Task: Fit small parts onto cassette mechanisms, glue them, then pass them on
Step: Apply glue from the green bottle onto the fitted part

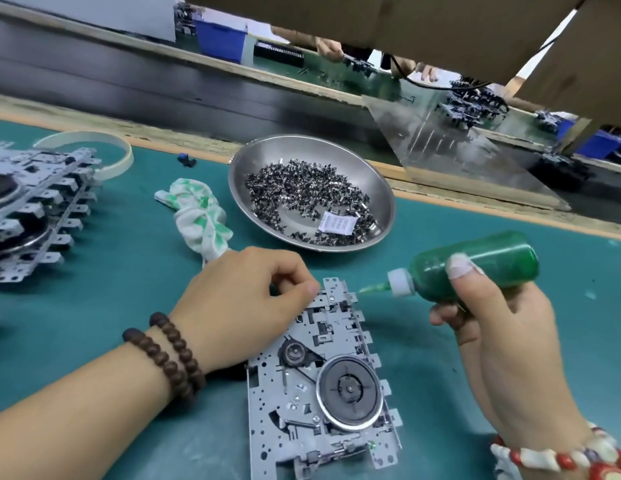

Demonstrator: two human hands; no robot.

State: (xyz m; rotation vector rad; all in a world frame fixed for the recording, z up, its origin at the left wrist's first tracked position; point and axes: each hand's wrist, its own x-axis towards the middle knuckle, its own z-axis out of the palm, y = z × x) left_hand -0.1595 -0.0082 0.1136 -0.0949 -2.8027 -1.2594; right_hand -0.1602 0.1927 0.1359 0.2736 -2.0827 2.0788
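Observation:
A grey metal cassette mechanism [323, 386] with a round black flywheel lies flat on the green mat in front of me. My left hand [246, 303] rests on its far left corner, fingers curled, fingertips pressing the metal edge. My right hand [503, 327] grips a green glue bottle [475, 265] held sideways. Its white cap and thin green nozzle [373, 288] point left, the tip just beside the mechanism's far right corner. A steel bowl [378, 188] beyond holds several small dark parts [309, 199] and a white sachet.
A stack of cassette mechanisms [35, 209] lies at the left, with a white tape ring [123, 157] behind it. A green-stained white cloth [198, 213] lies left of the bowl. A dark conveyor belt [129, 81] runs beyond the table edge. Cardboard panels [406, 26] hang overhead.

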